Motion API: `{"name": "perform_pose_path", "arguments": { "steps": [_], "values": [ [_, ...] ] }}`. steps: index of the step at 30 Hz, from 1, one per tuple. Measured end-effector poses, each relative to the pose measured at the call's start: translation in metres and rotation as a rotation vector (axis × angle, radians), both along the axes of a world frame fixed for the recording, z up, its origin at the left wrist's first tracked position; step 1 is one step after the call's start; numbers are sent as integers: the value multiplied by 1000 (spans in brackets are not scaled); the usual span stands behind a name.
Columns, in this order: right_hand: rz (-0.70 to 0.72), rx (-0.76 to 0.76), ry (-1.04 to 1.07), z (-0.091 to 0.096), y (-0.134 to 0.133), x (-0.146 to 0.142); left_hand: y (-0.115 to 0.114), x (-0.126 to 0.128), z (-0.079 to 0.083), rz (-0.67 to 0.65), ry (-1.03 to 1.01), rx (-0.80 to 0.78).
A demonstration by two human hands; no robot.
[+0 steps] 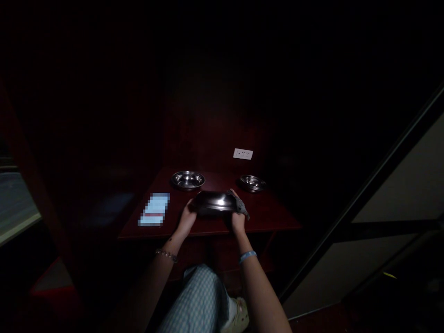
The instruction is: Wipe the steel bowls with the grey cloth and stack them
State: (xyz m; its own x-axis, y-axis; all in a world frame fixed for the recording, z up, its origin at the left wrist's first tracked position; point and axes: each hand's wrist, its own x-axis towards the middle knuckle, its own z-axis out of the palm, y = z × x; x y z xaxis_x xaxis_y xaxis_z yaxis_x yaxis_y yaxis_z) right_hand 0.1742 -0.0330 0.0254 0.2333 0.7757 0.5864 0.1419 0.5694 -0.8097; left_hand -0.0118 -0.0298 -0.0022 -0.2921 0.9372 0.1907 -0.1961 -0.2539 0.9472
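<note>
A shiny steel bowl [217, 202] is held between my two hands, above the front part of a dark red table [180, 221]. My left hand [188, 216] grips its left side. On the opposite side, my right hand [238, 221] grips the bowl, with a grey textured cloth [242, 208] between the hand and the metal. The bowl seems tilted or turned over; its inside is hidden from me. Behind it on the table stand another steel bowl [188, 180] at the left and a smaller steel bowl [252, 183], perhaps a stack, at the right.
A lit, blurred-out phone-like screen [154, 210] lies at the table's left. A white power socket [243, 154] is set in the dark back wall. My knee [201, 296] is below the table's front edge. A light panel with a dark frame [378, 259] stands at the right.
</note>
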Motion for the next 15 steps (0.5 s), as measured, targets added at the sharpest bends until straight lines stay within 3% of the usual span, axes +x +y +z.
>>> {"name": "perform_pose_path", "arguments": {
  "steps": [3, 6, 11, 15],
  "values": [
    [-183, 116, 4, -1, -9, 3, -2, -1, 2, -87, -111, -60],
    [-302, 211, -143, -9, -22, 9, -2, -7, 4, -210, -264, -159],
    [-215, 362, -564, -29, -45, 14, -1, -16, 8, -312, -347, -310],
    [-264, 416, -729, -40, -56, 11, -5, -16, 12, -326, -366, -302]
  ]
}}
